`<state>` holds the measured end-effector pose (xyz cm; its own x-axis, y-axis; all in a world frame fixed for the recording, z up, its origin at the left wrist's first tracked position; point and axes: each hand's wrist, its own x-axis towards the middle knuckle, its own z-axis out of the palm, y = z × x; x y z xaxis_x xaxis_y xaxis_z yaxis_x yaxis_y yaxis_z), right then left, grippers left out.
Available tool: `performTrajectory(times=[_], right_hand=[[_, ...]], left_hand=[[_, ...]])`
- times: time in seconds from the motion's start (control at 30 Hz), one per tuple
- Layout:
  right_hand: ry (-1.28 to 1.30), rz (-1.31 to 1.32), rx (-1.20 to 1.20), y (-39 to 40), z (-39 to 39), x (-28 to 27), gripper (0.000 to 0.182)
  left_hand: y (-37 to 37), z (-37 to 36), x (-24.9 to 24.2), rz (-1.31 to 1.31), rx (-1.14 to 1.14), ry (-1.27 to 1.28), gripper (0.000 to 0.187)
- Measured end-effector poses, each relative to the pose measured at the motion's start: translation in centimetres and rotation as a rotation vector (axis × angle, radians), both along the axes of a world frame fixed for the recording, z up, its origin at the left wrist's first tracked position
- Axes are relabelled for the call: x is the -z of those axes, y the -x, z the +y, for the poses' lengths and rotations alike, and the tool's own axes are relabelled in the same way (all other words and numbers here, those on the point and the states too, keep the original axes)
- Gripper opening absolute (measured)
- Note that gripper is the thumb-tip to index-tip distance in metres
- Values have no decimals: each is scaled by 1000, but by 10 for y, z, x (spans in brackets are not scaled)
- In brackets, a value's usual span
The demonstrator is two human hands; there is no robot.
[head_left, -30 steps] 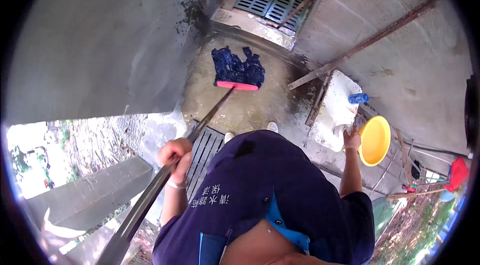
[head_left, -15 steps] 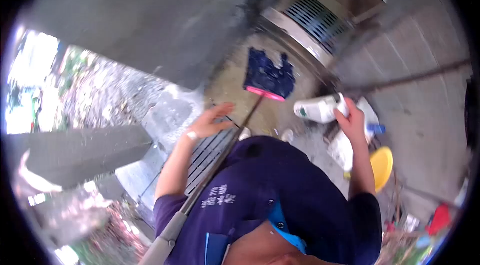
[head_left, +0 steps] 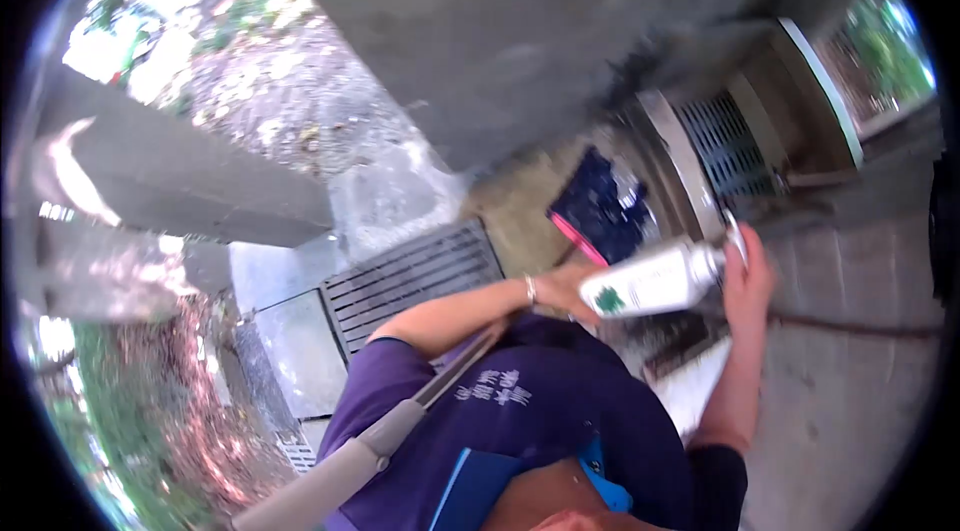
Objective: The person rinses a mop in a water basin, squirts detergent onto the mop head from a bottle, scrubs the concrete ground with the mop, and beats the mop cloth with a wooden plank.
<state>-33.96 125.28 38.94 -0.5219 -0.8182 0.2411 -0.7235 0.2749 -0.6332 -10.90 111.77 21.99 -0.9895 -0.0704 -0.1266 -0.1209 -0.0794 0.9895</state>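
A white bottle (head_left: 650, 281) with a green leaf-like print lies nearly level in front of my body. My left hand (head_left: 562, 289), with a white band at the wrist, is at its base; the fingers are partly hidden behind the bottle. At the neck end, my right hand (head_left: 748, 281) is closed around a thin white part, a cap or handle that I cannot make out. Beyond the bottle a dark blue mop head (head_left: 605, 206) with a pink edge rests on the wet floor. The mop's pole (head_left: 450, 376) leans across my left shoulder and upper body.
A slotted drain grate (head_left: 415, 281) is set in the floor at left. Concrete walls (head_left: 480, 41) rise ahead, and a ledge with a grated opening (head_left: 725, 146) stands at the upper right. Leaf-strewn ground (head_left: 280, 81) shows outside.
My left hand has moved right, from open in the air to the bottle's base. The bottle has come closer to my body. The view has turned, so the mop head appears farther right.
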Motion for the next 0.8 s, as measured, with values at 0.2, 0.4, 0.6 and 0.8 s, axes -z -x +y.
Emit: performTrajectory(times=[0.2, 0.4, 0.6, 0.8], right_hand=[[-100, 216, 220, 21, -33, 33, 35], [-460, 209, 266, 45, -40, 71, 44], [-184, 129, 211, 55, -24, 83, 50], [-221, 28, 229, 66, -33, 33, 43]], left_hand=[[26, 11, 8, -77, -313, 45, 72], [48, 11, 39, -178, -271, 59, 71], [53, 14, 50, -135, -249, 130, 76], [82, -11, 2, -214, -264, 224, 76]])
